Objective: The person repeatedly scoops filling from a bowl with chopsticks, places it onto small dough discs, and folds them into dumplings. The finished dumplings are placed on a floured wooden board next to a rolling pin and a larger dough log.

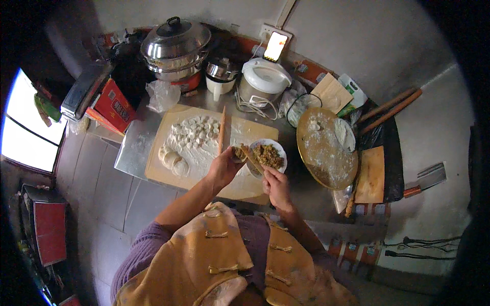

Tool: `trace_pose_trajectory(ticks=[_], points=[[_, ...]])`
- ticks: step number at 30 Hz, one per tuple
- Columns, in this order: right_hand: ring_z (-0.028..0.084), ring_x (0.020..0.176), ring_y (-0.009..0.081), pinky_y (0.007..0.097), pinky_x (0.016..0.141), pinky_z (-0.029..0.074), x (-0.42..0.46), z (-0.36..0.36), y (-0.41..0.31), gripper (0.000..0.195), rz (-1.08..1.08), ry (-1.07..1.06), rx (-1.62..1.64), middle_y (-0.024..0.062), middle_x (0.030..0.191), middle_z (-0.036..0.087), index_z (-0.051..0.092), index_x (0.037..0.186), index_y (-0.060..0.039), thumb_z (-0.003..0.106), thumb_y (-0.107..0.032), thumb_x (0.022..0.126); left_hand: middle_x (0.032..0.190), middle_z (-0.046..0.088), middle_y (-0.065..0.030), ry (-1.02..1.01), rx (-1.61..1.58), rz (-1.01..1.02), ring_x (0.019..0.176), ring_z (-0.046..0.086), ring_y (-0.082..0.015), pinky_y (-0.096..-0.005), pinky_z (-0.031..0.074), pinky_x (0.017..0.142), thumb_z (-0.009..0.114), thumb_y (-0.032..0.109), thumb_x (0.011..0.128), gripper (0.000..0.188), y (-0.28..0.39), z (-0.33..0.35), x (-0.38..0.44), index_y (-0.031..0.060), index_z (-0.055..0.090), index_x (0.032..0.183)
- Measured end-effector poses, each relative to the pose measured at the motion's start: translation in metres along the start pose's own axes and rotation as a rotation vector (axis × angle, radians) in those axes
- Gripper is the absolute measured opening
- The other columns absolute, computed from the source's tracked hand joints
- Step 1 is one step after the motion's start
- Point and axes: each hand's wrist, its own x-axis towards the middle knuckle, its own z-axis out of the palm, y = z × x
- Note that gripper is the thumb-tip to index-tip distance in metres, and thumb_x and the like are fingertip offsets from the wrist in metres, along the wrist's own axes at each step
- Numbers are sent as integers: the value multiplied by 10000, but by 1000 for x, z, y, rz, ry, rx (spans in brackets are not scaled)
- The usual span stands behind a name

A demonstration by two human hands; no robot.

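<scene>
My left hand (225,168) cups a dough wrapper with brown-green filling (239,153) on it, above the cutting board (245,190). In my right hand (276,186) is a flat wooden stick (252,158), its tip at the filling. Just beyond that hand stands a white bowl (285,153) of chopped filling. A wooden rolling pin (222,130) lies across the board, left of the bowl. Many small floured dough pieces (193,132) are spread on the board's left half. Nearer to me, flat round wrappers (180,167) overlap in a row.
To the right, a round floured tray (325,164) bears a small dumpling (314,125) and a pale dish of flour (344,134). Behind the board stand a steel steamer (176,42), a white-handled pot (220,86) and a rice cooker (264,76) with a lit phone (276,46) above it.
</scene>
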Motion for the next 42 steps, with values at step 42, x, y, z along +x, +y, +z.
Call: trace_pose_trajectory(ticks=[42], points=[[565, 892, 174, 322, 817, 443, 4, 31, -52, 382, -730, -124, -754, 82, 1058, 521, 474, 1127, -40, 654, 13, 794, 1263, 556, -111, -271, 96, -296, 1168, 538, -247, -507, 390, 1033, 345, 408, 990, 485, 27, 40, -37, 47, 490, 1280]])
